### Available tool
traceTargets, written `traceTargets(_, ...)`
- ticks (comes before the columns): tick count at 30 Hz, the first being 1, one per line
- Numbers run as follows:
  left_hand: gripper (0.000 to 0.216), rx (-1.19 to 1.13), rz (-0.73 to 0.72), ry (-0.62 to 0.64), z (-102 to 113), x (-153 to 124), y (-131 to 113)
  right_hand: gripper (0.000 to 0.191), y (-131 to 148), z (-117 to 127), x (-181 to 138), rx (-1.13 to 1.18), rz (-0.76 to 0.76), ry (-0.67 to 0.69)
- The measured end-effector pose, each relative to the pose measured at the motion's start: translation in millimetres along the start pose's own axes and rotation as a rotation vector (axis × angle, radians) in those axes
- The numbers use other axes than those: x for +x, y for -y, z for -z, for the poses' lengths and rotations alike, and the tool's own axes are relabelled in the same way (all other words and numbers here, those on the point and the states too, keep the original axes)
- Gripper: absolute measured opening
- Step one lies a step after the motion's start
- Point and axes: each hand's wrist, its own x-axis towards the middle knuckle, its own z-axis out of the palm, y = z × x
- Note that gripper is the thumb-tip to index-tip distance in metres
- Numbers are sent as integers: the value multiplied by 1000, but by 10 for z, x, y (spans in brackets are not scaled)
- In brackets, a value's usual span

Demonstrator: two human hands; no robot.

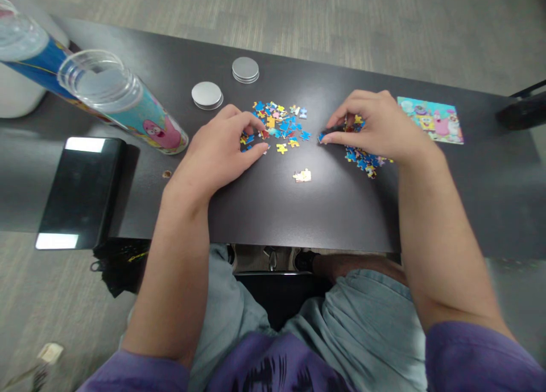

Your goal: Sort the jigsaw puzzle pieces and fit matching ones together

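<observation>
Blue and yellow puzzle pieces (pixel 277 123) lie under the fingertips of the left hand (pixel 224 147), which is curled narrow at the left edge of the loose pile. Thumb and fingers are drawn close together over a few pieces. Whether they actually grip one I cannot tell.

The right hand (pixel 375 124) is bent the same way, knuckles up and fingers close. It covers the top of a smaller heap (pixel 362 157) set a little apart to the right of the main pile. Its forefinger reaches left and touches a blue piece (pixel 321 137) at that heap's near edge, and I cannot tell whether it pinches or only presses.

Between the two hands, just toward the person from the main pile, a yellow piece (pixel 281 148) lies alone. A pale piece (pixel 302 176) lies nearer still, well clear of the rest.

All of it rests on a dark worktop (pixel 273 210). Right of the right hand, a colourful picture card (pixel 430 119) lies flat. Beyond the left hand, two round metal lids (pixel 207 94) sit side by side but apart. Farther left, a clear tube (pixel 128 104) printed with a pink cartoon starfish lies on its side with its mouth open, and a second tube (pixel 25 50) lies behind it. A black tablet (pixel 81 190) lies at the worktop's left end.
</observation>
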Motion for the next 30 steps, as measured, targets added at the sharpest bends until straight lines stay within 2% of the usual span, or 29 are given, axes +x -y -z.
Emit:
traceTargets(4,37,-2,-4,14,10,1,2,45,-18,-35,16,7,12,39)
traceTargets(14,38,-11,16,13,-17,1,-13,45,76,-175,65,87,22,22)
traceTargets(20,33,4,12,17,-3,10,-6,49,41,-107,63,11,61,-15)
traceTargets(30,28,37,0,33,0,10,3,29,30,-117,36,36,63,7)
